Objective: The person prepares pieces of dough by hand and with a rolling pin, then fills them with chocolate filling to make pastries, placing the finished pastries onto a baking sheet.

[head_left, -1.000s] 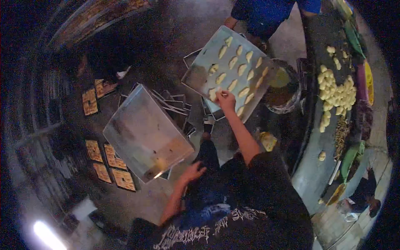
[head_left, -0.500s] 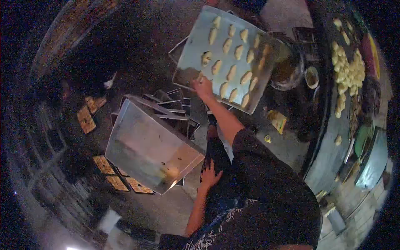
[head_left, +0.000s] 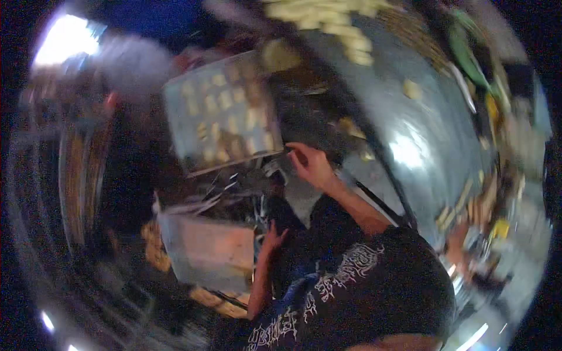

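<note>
My right hand is in mid-air beside the near right corner of a metal baking tray. Its fingers are bent, a gap shows between thumb and forefinger, and I see nothing held. Rows of small pale dough pieces, blurred by motion, lie on that tray. My left hand rests on my leg with its fingers apart. Close to its left stands a second metal tray, tilted, with no dough visible on it.
A long worktop runs along the right, bearing a heap of dough pieces and one separate dough piece. Another person's hand is at its lower end. Brown flat pieces lie by the second tray.
The view has swung toward the worktop and blurred. My right hand has left the dough on the tray and come off its corner. My left hand stays on my leg.
</note>
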